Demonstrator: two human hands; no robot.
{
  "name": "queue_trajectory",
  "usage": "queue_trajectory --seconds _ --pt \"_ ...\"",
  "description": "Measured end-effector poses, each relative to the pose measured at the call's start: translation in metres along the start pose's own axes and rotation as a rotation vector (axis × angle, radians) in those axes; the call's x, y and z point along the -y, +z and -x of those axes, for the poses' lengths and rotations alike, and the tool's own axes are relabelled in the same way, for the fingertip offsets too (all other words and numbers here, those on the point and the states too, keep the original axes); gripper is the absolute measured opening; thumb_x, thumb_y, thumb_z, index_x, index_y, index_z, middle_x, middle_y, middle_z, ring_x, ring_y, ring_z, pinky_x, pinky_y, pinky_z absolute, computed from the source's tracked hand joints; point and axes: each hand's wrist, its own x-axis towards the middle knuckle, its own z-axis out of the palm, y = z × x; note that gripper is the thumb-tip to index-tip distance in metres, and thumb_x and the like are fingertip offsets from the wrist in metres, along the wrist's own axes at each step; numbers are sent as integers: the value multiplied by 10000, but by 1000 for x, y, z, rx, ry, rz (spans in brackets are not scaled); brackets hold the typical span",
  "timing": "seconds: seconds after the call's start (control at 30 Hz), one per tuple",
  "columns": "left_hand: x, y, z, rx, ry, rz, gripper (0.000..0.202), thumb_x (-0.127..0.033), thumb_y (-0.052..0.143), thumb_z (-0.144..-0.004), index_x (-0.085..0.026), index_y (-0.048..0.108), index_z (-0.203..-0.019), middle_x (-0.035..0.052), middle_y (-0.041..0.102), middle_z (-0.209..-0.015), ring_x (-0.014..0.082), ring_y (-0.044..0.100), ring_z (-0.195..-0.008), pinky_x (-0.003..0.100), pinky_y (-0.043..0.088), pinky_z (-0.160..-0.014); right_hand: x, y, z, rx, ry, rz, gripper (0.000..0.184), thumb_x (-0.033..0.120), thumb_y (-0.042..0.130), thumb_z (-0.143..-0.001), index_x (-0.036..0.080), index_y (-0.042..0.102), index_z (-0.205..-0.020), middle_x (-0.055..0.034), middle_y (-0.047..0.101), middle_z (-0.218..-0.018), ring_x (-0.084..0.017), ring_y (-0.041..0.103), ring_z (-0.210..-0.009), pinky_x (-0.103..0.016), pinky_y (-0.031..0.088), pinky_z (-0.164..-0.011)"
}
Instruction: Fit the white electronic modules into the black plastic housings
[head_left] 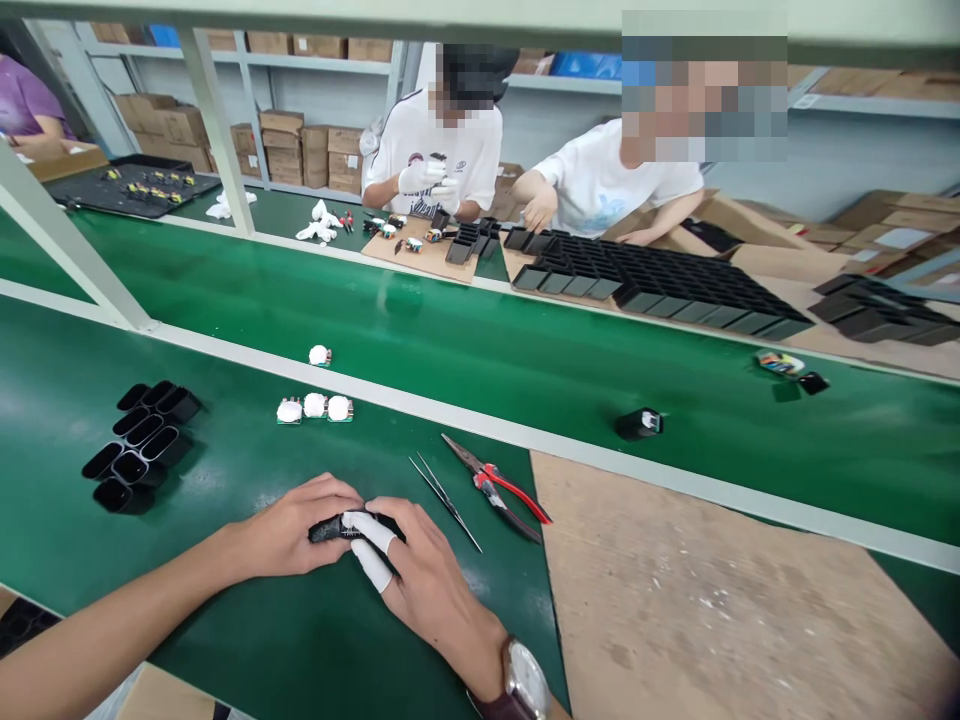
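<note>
Shelves [322,61] full of brown boxes [184,126] stand at 12 o'clock from the hands, past a long green table [247,660]. Black cups [142,430] stand in a bunch at 10 o'clock. Left hand [289,530] has its fingers closed around one end of a black case [324,530], which sits right in front of the person. Three white-topped parts [315,405] sit in a row at 11 o'clock. Right hand [431,575] has white covers [371,567] on two fingers; these press on the case, with the fingers bent and close together. Between 2 and 3 o'clock lie tweezers [448,503], then red and black pliers [495,487]. One more cup [634,425] lies at 2 o'clock, past the pale rail [420,409]. At 3 o'clock is a brown board [720,600].
</note>
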Motion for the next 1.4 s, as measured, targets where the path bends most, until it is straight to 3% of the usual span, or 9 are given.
queue_trajectory --seconds 0.1,0.2,0.33,0.5,0.83,0.97,1.13,1.27,1.4 --pt "-1 -1 0 -13 -10 -43 354 -152 661 -978 -230 641 -1322 109 692 -1283 254 653 -1169 407 579 -1027 -9 -5 -1 -117 75 -5 431 166 582 -1035 203 534 -1462 -127 663 -1237 -237 674 -1089 -403 612 -922" --pt "-1 -1 3 -44 -36 -86 444 -221 725 -967 -240 589 -1390 112 677 -1318 256 661 -1201 405 584 -1040 -19 -10 -1 -222 130 128 399 153 606 -1025 182 565 -1421 -135 660 -1191 -251 667 -1081 -408 602 -911" --pt "3 -1 9 -172 82 -124 542 -331 831 -909 -227 572 -1373 141 657 -1318 279 674 -1200 434 589 -1029 -26 -15 -1 -182 104 303 279 155 600 -1023 123 621 -1299 -148 674 -1113 -266 656 -976 -410 587 -814" --pt "7 -2 10 -156 239 -230 235 -179 718 -994 -218 665 -1220 126 701 -1210 245 719 -1063 412 599 -939 -32 -19 -1 -113 195 558 289 220 529 -1053 77 628 -1285 -196 660 -1135 -324 624 -985 -486 564 -815" --pt "7 -2 11 -134 243 -297 309 -98 632 -1019 -243 658 -1290 129 703 -1255 235 733 -1072 363 633 -887 -32 -8 0 -76 142 417 243 192 527 -1056 137 651 -1258 -155 681 -1147 -292 627 -1023 -446 552 -840" --pt "4 -2 11 -214 263 -274 300 -69 641 -996 -254 692 -1227 126 687 -1252 224 722 -997 360 626 -824 -31 -7 -2 -90 142 384 252 181 524 -1055 147 654 -1268 -153 685 -1164 -288 627 -1046 -443 550 -849" --pt "3 0 2 -250 -3 56 68 -214 699 -992 -211 726 -1055 110 732 -1109 182 727 -843 311 639 -715 -33 -5 -2 -73 146 431 272 157 512 -1039 109 638 -1275 -177 664 -1205 -311 600 -1088 -460 554 -879" --pt "1 -6 -8 -346 -461 694 254 -401 787 -939 -162 702 -947 68 758 -902 173 744 -737 337 684 -711 -45 -4 3 -59 233 541 346 106 486 -989 85 614 -1310 -210 634 -1252 -337 594 -1073 -505 551 -893" --pt "1 -17 -17 -429 -559 794 353 -468 870 -842 -157 714 -902 69 776 -907 192 761 -785 375 689 -787 -57 -5 7 -26 291 579 431 31 509 -891 78 601 -1310 -171 654 -1084 -326 608 -944 -483 554 -828"
